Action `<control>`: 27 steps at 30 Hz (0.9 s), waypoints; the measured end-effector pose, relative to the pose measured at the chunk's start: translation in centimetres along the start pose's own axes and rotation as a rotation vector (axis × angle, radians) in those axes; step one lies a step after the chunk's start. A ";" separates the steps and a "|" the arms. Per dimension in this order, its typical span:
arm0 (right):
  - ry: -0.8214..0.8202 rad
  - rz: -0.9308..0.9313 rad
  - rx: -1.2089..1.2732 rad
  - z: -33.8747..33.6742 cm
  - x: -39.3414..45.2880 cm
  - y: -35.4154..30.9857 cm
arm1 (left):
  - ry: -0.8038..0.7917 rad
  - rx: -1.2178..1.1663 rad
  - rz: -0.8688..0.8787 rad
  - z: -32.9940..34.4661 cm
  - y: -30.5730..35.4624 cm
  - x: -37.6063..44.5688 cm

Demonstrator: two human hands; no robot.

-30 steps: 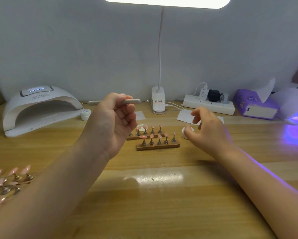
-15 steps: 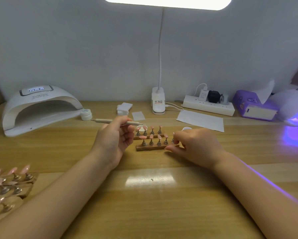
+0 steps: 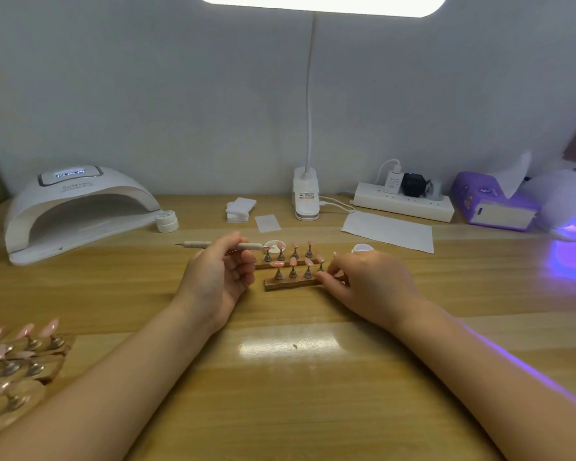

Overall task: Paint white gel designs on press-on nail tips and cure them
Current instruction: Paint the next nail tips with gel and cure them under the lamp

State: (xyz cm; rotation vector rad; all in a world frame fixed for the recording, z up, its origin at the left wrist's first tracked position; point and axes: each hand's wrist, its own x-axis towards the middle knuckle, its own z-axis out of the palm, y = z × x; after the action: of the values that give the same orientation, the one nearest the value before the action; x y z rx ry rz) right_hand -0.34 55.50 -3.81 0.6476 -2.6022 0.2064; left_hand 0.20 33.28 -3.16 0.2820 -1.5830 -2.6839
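A: What's on the wooden desk (image 3: pixel 296 394)?
B: Grey wall behind, lit lamp overhead. The left hand (image 3: pixel 218 277) pinches a nail brush (image 3: pixel 213 245); the right hand (image 3: pixel 370 284) pinches the near nail-tip stand (image 3: pixel 293 282), mid-desk.
A: Any writing?
B: "SUN" on the white curing lamp (image 3: pixel 77 211), far left; the rest is illegible. Another lamp (image 3: pixel 569 207) glows violet, far right.
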 end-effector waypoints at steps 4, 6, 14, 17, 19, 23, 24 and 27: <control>0.016 0.110 0.064 0.5 0.0 -0.7 | 0.017 -0.044 -0.018 -0.1 0.1 0.1; 0.008 0.140 0.087 0.5 0.0 -0.8 | 0.014 -0.040 -0.019 0.0 0.1 0.1; -0.048 0.190 0.106 0.6 0.3 -0.7 | -0.006 -0.010 -0.004 0.1 -0.1 -0.1; -0.046 0.178 0.114 0.5 0.3 -0.7 | -0.010 -0.004 -0.002 0.2 0.0 -0.2; -0.036 0.162 0.108 0.4 0.2 -0.8 | -0.013 0.000 -0.002 0.2 0.0 -0.2; -0.022 0.100 0.092 0.2 0.1 -0.9 | -0.018 0.010 0.008 0.2 0.0 -0.4; -0.018 0.091 0.093 0.1 0.0 -0.9 | -0.017 0.010 0.013 0.2 0.0 -0.4; 0.061 0.096 0.172 -0.1 -0.3 -1.2 | -0.038 0.026 0.044 0.2 0.0 -0.6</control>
State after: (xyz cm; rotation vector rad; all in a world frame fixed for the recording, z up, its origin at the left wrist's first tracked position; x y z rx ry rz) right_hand 0.47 54.60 -3.79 0.5658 -2.5778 0.4771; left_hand 0.76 33.55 -2.98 0.1958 -1.6154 -2.6529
